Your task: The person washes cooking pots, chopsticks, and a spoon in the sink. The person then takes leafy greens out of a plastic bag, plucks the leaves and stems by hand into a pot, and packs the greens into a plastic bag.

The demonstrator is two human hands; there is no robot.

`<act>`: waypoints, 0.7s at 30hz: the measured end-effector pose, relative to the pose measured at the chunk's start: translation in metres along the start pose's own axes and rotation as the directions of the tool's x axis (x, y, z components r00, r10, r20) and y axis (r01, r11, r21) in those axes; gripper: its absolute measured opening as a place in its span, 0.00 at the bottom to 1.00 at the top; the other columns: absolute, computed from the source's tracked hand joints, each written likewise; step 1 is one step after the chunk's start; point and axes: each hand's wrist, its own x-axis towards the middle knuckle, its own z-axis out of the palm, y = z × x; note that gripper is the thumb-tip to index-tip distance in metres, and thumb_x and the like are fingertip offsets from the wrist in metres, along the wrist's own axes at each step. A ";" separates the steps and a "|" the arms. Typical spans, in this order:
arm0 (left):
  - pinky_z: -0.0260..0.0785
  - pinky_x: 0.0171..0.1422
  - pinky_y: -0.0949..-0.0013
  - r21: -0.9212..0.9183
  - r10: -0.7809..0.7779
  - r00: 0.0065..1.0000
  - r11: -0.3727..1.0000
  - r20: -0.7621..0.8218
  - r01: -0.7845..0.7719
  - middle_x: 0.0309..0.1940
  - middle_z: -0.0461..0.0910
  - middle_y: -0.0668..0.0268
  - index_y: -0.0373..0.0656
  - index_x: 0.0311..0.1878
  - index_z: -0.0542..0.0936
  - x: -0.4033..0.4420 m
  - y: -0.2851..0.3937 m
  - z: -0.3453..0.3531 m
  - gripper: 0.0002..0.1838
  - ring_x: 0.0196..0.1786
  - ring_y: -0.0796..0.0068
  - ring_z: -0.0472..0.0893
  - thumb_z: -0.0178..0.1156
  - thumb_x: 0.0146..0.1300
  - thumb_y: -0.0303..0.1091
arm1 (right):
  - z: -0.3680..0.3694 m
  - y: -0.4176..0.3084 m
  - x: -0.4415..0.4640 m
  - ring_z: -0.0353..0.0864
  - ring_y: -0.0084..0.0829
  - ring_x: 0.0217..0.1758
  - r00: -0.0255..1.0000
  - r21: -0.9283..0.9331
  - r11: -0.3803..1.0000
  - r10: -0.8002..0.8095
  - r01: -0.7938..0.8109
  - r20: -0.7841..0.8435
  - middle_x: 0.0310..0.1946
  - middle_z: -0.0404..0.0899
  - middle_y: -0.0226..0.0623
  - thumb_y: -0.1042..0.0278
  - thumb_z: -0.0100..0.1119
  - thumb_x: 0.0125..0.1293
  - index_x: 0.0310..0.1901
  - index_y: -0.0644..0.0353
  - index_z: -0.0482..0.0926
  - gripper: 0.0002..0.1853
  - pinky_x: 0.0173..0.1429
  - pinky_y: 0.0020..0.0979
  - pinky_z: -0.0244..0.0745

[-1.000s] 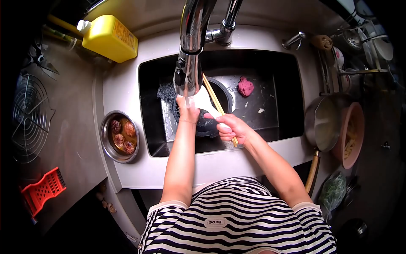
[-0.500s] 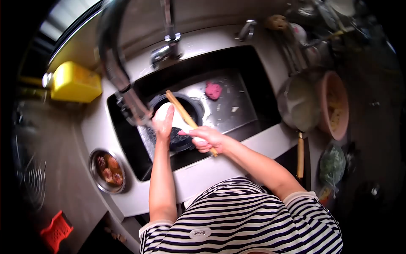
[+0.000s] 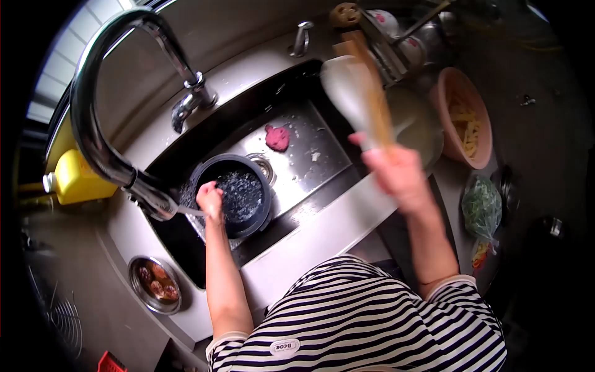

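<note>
My right hand [image 3: 395, 170] is wrapped round a white rice paddle [image 3: 349, 93] and wooden chopsticks [image 3: 375, 102], raised and blurred to the right of the sink. Over the left rim of a dark round pot [image 3: 264, 204] in the sink is my left hand [image 3: 210, 197], its fingers curled together; whether anything is in them is hidden. Water runs from the faucet [image 3: 152, 197] onto the left wrist. Bubbly water fills the pot. A pink cloth [image 3: 277, 138] lies behind the pot, near the drain [image 3: 263, 167].
Left of the sink are a yellow jug [image 3: 80, 177] and a steel bowl [image 3: 132, 279] of round items. On the right stand a pan [image 3: 412, 121], a pink basin [image 3: 440, 93] of pale strips and a bagged green vegetable [image 3: 481, 208].
The paddle and chopsticks have moved from above the pot up and right with my right hand. My left hand has come off the paddle. The view has turned and shifted right.
</note>
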 end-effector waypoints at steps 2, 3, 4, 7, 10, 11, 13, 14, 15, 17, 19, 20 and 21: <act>0.68 0.33 0.69 0.197 -0.016 0.997 0.980 -0.072 0.030 0.23 0.76 0.63 0.35 0.43 0.75 0.018 -0.032 0.004 0.16 0.24 0.72 0.75 0.59 0.54 0.34 | -0.083 0.004 -0.001 0.55 0.11 0.13 0.906 -0.157 0.987 -0.084 0.019 -0.415 0.12 0.59 0.15 0.55 0.52 0.65 0.52 0.58 0.76 0.19 0.17 0.17 0.48; 0.71 0.41 0.65 0.350 -0.030 0.990 0.934 -0.135 0.076 0.26 0.78 0.59 0.35 0.46 0.74 0.027 -0.049 0.005 0.20 0.29 0.65 0.78 0.61 0.51 0.35 | -0.126 0.010 -0.001 0.55 0.11 0.13 0.813 -0.050 0.999 -0.019 -0.012 -0.582 0.13 0.60 0.16 0.52 0.54 0.64 0.51 0.57 0.76 0.20 0.15 0.17 0.46; 0.69 0.47 0.60 0.473 -0.011 0.992 0.878 -0.128 0.071 0.34 0.78 0.55 0.36 0.50 0.72 0.024 -0.044 0.006 0.24 0.37 0.58 0.77 0.62 0.49 0.38 | -0.166 0.022 0.004 0.56 0.12 0.12 0.671 -0.125 0.990 -0.052 -0.061 -0.740 0.13 0.60 0.18 0.50 0.55 0.62 0.49 0.56 0.77 0.20 0.15 0.17 0.44; 0.64 0.58 0.54 0.715 0.055 0.995 0.699 -0.086 0.023 0.53 0.69 0.49 0.41 0.58 0.65 0.008 -0.035 0.023 0.35 0.55 0.46 0.69 0.65 0.48 0.44 | -0.335 0.106 0.001 0.66 0.24 0.15 0.650 -0.442 0.831 -0.133 -0.339 -0.748 0.25 0.78 0.36 0.46 0.49 0.64 0.40 0.64 0.78 0.25 0.19 0.27 0.59; 0.63 0.60 0.53 0.822 0.136 0.991 0.563 0.006 -0.083 0.56 0.64 0.53 0.43 0.60 0.63 -0.009 -0.021 0.055 0.37 0.60 0.50 0.63 0.65 0.48 0.46 | -0.329 0.084 -0.021 0.75 0.26 0.33 0.535 -0.524 0.628 -0.196 -0.575 -0.822 0.35 0.80 0.43 0.49 0.50 0.65 0.45 0.69 0.76 0.25 0.42 0.29 0.70; 0.63 0.60 0.53 0.848 0.194 0.979 0.508 0.057 -0.150 0.55 0.64 0.54 0.44 0.59 0.65 -0.013 -0.026 0.066 0.36 0.60 0.50 0.62 0.65 0.48 0.45 | -0.341 0.106 -0.022 0.75 0.25 0.34 0.525 -0.456 0.862 -0.288 -0.223 -0.801 0.39 0.80 0.39 0.53 0.49 0.66 0.50 0.67 0.74 0.23 0.42 0.28 0.70; 0.64 0.59 0.54 0.807 0.135 0.925 0.455 0.356 -0.377 0.54 0.69 0.52 0.43 0.54 0.71 -0.016 -0.026 0.084 0.28 0.58 0.49 0.67 0.62 0.50 0.42 | -0.270 0.075 -0.027 0.69 0.17 0.23 0.575 -0.330 0.939 -0.220 -0.094 -0.788 0.38 0.80 0.35 0.57 0.48 0.68 0.54 0.66 0.72 0.21 0.29 0.21 0.65; 0.65 0.58 0.55 0.779 -0.056 0.905 0.533 0.422 -0.331 0.51 0.72 0.50 0.41 0.51 0.73 -0.011 -0.038 0.094 0.24 0.56 0.50 0.70 0.61 0.50 0.39 | -0.230 0.053 -0.031 0.65 0.14 0.21 0.614 -0.292 0.954 -0.189 -0.070 -0.766 0.37 0.80 0.34 0.58 0.48 0.68 0.54 0.66 0.71 0.21 0.26 0.19 0.60; 0.66 0.58 0.56 0.753 -0.234 0.842 0.601 0.487 -0.268 0.49 0.75 0.48 0.39 0.48 0.76 -0.006 -0.049 0.101 0.21 0.54 0.50 0.73 0.59 0.50 0.37 | -0.191 0.031 -0.037 0.61 0.12 0.18 0.650 -0.252 0.967 -0.163 -0.045 -0.742 0.36 0.80 0.34 0.59 0.47 0.69 0.54 0.66 0.71 0.20 0.22 0.17 0.55; 0.67 0.59 0.61 0.814 -0.467 0.759 0.563 0.455 -0.142 0.46 0.76 0.46 0.36 0.46 0.79 0.002 -0.037 0.079 0.21 0.52 0.55 0.76 0.55 0.47 0.35 | -0.155 0.022 -0.044 0.53 0.07 0.15 0.720 -0.198 0.980 -0.139 0.002 -0.680 0.35 0.81 0.34 0.61 0.46 0.69 0.55 0.65 0.71 0.19 0.19 0.14 0.46; 0.70 0.54 0.61 0.837 -0.261 0.965 0.533 0.026 0.121 0.43 0.79 0.50 0.38 0.41 0.81 0.016 -0.019 0.052 0.17 0.50 0.55 0.78 0.57 0.50 0.37 | -0.138 0.029 -0.046 0.46 0.04 0.14 0.785 -0.175 0.983 -0.145 0.048 -0.602 0.35 0.81 0.34 0.63 0.45 0.69 0.55 0.64 0.70 0.18 0.18 0.12 0.39; 0.72 0.51 0.59 0.750 -0.171 0.972 0.618 -0.164 0.235 0.41 0.80 0.50 0.37 0.40 0.81 0.018 0.004 0.045 0.16 0.47 0.54 0.79 0.57 0.52 0.38 | -0.124 0.029 -0.046 0.47 0.05 0.14 0.834 -0.135 0.987 -0.142 0.082 -0.533 0.34 0.81 0.33 0.64 0.45 0.69 0.55 0.65 0.70 0.18 0.18 0.12 0.40; 0.72 0.50 0.58 0.748 -0.118 0.979 0.632 -0.165 0.202 0.40 0.80 0.49 0.36 0.39 0.81 0.026 0.013 0.039 0.16 0.45 0.53 0.80 0.55 0.54 0.38 | -0.107 0.028 -0.045 0.48 0.05 0.14 0.878 -0.094 0.990 -0.138 0.107 -0.458 0.32 0.81 0.32 0.65 0.44 0.69 0.55 0.65 0.70 0.17 0.18 0.12 0.41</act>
